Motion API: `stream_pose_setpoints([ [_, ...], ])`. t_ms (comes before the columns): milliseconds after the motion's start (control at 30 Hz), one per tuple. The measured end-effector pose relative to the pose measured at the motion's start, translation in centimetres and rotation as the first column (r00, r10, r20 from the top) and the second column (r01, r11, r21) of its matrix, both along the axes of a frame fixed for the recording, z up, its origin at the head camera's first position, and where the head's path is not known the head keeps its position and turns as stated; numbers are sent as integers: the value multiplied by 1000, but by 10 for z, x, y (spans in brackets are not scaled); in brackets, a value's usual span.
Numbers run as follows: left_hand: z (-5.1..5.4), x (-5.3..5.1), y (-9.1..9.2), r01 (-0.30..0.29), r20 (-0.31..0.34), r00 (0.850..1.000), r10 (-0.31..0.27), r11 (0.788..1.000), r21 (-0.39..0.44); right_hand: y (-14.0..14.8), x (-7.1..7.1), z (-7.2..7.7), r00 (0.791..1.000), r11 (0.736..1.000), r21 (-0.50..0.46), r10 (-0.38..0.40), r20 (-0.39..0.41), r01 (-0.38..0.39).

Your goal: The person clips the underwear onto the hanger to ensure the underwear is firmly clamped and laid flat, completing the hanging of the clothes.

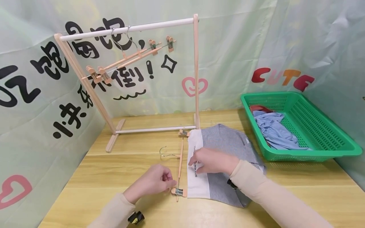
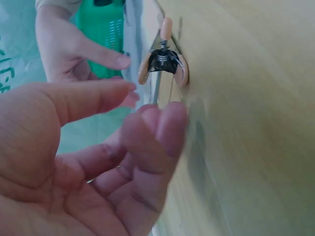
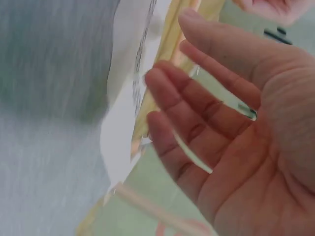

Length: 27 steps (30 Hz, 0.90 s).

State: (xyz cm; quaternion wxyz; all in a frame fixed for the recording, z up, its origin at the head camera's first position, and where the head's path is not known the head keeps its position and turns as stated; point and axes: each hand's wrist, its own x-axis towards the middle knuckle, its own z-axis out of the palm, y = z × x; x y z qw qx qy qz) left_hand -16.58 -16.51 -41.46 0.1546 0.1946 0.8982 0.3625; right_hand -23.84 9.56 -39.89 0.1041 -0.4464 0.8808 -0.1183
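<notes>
Grey underpants (image 1: 225,142) lie flat on the table, their white, lettered waistband (image 1: 198,186) facing left. Alongside the waistband lies a clip hanger (image 1: 181,158), its metal hook pointing left. Its near clip (image 1: 179,192) and far clip (image 1: 183,133) sit at the waistband's edge; I cannot tell whether they grip the cloth. My left hand (image 1: 155,180) hovers beside the near clip, fingers loosely bent and holding nothing; the left wrist view shows this clip (image 2: 165,61) past my fingertips. Above the waistband is my right hand (image 1: 214,160), its fingers (image 3: 170,96) spread and slightly bent, with nothing in them.
A wooden rack (image 1: 196,69) with a white top rail (image 1: 159,25) stands at the back left. Two clip hangers (image 1: 131,60) hang from that rail. On the right, a green basket (image 1: 313,153) contains crumpled blue cloth (image 1: 275,131) and a reddish piece (image 1: 260,109).
</notes>
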Motion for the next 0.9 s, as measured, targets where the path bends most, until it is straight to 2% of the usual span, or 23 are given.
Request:
stream_pose_setpoints([
  [133, -1, 5, -6, 41, 27, 999, -41, 999, -12, -13, 10, -5, 995, 996, -3, 92, -26, -92],
  [267, -4, 6, -6, 40, 53, 998, -40, 999, 7, -22, 17, -8, 991, 991, 11, 130, -37, -130],
  [633, -7, 10, -9, 1, 98, 995, -6, 999, 46, -26, 20, -10, 987, 988, 14, 156, -35, -156],
  [900, -5, 12, -10, -29, 171, 985, 12, 995, 94, -16, 40, -3, 989, 990, 11, 138, -45, -138],
])
